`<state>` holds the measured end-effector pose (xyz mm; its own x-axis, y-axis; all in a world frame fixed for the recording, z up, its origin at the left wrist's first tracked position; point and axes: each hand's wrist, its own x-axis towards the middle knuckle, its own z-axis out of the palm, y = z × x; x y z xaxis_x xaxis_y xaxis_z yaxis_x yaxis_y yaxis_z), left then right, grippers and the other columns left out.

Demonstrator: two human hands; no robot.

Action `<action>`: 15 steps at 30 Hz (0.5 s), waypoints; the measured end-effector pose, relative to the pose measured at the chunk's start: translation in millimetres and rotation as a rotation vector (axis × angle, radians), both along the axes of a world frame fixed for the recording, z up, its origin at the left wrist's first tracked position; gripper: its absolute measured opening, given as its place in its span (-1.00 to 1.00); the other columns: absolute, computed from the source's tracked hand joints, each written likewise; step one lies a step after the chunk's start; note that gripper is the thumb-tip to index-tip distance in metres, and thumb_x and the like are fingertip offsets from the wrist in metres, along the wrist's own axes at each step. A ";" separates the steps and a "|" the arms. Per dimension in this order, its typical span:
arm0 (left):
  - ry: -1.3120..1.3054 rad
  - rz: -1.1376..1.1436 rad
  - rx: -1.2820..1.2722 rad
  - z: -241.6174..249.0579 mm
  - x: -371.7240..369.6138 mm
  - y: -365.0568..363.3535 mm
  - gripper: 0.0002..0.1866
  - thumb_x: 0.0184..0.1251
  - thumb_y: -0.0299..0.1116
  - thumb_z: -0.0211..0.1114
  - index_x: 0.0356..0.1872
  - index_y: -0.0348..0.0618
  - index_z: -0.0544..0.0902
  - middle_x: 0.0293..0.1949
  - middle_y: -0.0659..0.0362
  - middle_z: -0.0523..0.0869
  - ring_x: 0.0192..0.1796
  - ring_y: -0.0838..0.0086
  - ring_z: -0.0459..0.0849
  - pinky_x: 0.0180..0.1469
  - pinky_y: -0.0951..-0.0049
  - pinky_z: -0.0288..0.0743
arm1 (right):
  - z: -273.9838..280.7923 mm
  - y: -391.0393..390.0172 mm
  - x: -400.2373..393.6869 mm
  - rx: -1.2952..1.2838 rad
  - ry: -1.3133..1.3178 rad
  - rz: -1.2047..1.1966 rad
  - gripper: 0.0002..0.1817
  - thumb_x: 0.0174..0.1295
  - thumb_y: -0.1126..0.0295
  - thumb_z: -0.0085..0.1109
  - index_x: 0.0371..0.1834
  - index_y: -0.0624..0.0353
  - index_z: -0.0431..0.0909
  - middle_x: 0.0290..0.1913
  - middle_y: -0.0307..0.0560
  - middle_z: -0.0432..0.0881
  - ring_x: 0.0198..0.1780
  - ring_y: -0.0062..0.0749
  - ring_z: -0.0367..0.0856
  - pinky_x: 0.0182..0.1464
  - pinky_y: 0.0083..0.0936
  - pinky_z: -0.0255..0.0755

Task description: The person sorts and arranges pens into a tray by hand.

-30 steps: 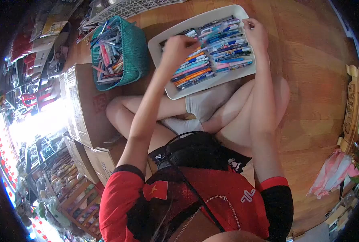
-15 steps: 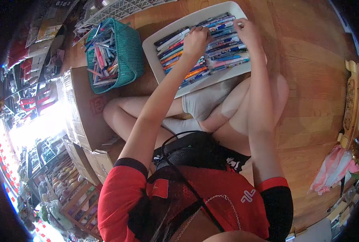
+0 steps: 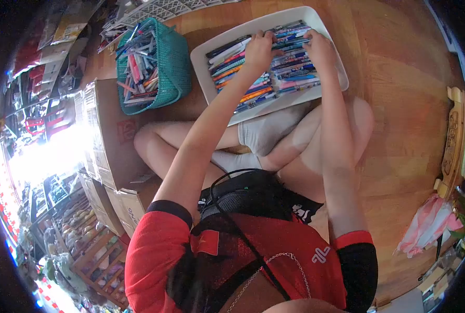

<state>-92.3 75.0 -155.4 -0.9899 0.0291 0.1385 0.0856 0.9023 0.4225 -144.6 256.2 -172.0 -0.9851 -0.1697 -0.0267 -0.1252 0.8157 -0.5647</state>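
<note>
In the head view a white tray (image 3: 201,78) lies on the floor before my crossed legs, with pens (image 3: 237,78) laid side by side in two columns. Over the upper part of the tray is my left hand (image 3: 260,50), thumb and fingers apart, its fingertips at the inner ends of the pens. My right hand (image 3: 320,50) is at the tray's right side, its fingers spread and touching the outer ends of the right column (image 3: 294,68). No pen is seen lifted in either hand. The palms are hidden.
Left of the tray stands a teal woven basket (image 3: 172,68) full of loose pens. Cardboard boxes (image 3: 115,141) are beside my left knee. A white plastic rack (image 3: 164,10) is at the top, and a carved wooden piece (image 3: 453,141) lies far right.
My left hand has moved slightly right and its thumb and fingers have spread apart. My right hand has come down slightly. The view has shifted a little.
</note>
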 end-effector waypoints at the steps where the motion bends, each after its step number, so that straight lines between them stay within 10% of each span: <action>1: 0.052 -0.008 0.013 3.1 1.8 -0.7 -0.55 -0.08 -0.18 0.47 -0.19 -0.17 0.55 -0.18 -0.04 0.57 -0.13 0.05 0.58 -0.08 0.16 0.46 | 2.5 -2.2 1.9 0.019 0.027 0.001 -0.71 0.04 0.38 0.27 -0.12 0.00 0.52 -0.22 0.01 0.64 -0.09 -0.08 0.59 -0.10 -0.20 0.45; 8: 0.383 0.002 0.260 107.7 63.3 -37.4 -0.92 0.04 -0.41 0.34 -0.42 -0.13 0.65 -0.42 0.08 0.62 -0.29 0.20 0.61 -0.20 0.28 0.46 | 2.9 -0.7 -0.8 0.056 -0.006 0.076 -0.78 0.08 0.31 0.24 -0.19 -0.04 0.49 -0.12 -0.09 0.62 -0.04 -0.10 0.57 -0.12 -0.14 0.44; 12: 0.415 0.174 -0.008 159.0 109.4 -117.6 -0.90 0.11 -0.40 0.30 -0.35 -0.14 0.67 -0.36 0.08 0.66 -0.27 0.28 0.64 -0.20 0.34 0.48 | -2.2 1.6 -3.8 0.047 0.027 0.103 -0.78 0.06 0.33 0.27 -0.24 0.00 0.46 -0.20 -0.04 0.63 -0.12 -0.05 0.58 -0.14 -0.14 0.42; 15: 0.048 0.429 -0.158 183.7 146.3 -181.6 -0.82 0.19 -0.32 0.25 -0.23 -0.12 0.68 -0.26 0.03 0.69 -0.21 0.24 0.68 -0.16 0.30 0.50 | 3.4 1.4 -2.8 0.009 0.033 0.108 -0.75 0.03 0.36 0.30 -0.24 0.06 0.47 -0.28 0.03 0.64 -0.16 -0.03 0.59 -0.15 -0.20 0.43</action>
